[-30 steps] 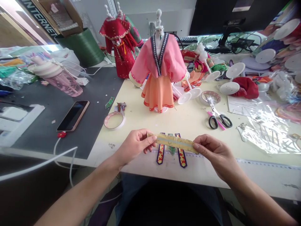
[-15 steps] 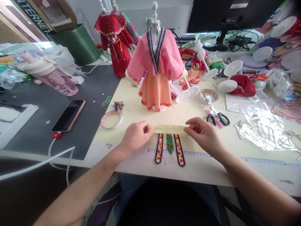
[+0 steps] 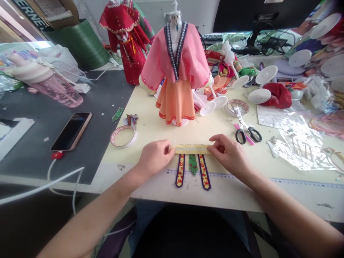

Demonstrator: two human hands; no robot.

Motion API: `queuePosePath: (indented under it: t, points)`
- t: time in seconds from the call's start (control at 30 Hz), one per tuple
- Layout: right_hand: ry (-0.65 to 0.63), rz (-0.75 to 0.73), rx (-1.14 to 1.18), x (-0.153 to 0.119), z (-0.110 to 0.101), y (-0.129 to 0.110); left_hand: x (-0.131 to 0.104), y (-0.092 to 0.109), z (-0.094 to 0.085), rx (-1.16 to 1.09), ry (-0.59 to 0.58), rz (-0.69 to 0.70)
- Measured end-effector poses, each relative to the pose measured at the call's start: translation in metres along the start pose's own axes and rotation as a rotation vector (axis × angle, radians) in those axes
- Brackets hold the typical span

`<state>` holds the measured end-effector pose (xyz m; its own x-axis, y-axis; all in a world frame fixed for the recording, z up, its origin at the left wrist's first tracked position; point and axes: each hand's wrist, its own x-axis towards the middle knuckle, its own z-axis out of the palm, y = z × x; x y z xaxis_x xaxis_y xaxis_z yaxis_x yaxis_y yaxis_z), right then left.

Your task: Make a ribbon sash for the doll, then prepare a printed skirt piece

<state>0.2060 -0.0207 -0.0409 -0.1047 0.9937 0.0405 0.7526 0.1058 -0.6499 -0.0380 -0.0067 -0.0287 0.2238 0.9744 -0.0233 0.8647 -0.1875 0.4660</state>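
A pale yellow fabric strip is stretched level between my two hands, just over the table's near side. My left hand pinches its left end between thumb and fingers. At the other end, my right hand pinches it the same way. Below the strip lie two yellow-and-red bands with dark purple edging, a left band and a right band, with a pointed green fabric piece between them. Their top ends meet the strip's lower edge; whether they are attached, I cannot tell.
Behind my hands stands a doll form in a pink top and orange skirt. Scissors lie at right by a tape roll. Another tape roll, a phone and a pink bottle are at left.
The camera view has shifted a little, moving the background slightly left and up. Both hands keep their hold on the yellow strip, which looks a little more level.
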Motion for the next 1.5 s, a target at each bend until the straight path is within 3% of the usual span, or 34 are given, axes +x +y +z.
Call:
queuePosePath:
  t: [0.5,0.97,1.07,1.27,1.33,1.43,1.5]
  points:
    - [0.000,0.034,-0.032,0.003,0.000,0.000,-0.001,0.001,0.000,-0.015,-0.018,-0.024]
    - [0.088,0.032,0.128,0.005,0.001,-0.002,0.007,-0.006,-0.001,-0.298,0.021,-0.077]
    - [0.097,0.032,0.197,0.006,0.002,-0.002,0.007,-0.003,-0.005,-0.572,-0.036,-0.130]
    - [0.044,0.074,0.459,0.012,0.001,-0.003,0.012,0.010,-0.014,-1.512,-0.347,-0.206]
    - [0.142,0.046,0.406,0.011,-0.001,-0.002,0.017,0.014,-0.017,-1.689,-0.382,-0.215]
    - [0.375,-0.216,0.127,0.001,-0.002,-0.005,0.026,0.019,-0.020,-1.807,-0.329,-0.228]
    - [0.325,-0.493,-0.058,-0.009,-0.001,-0.009,0.029,0.019,-0.021,-1.817,-0.264,-0.216]
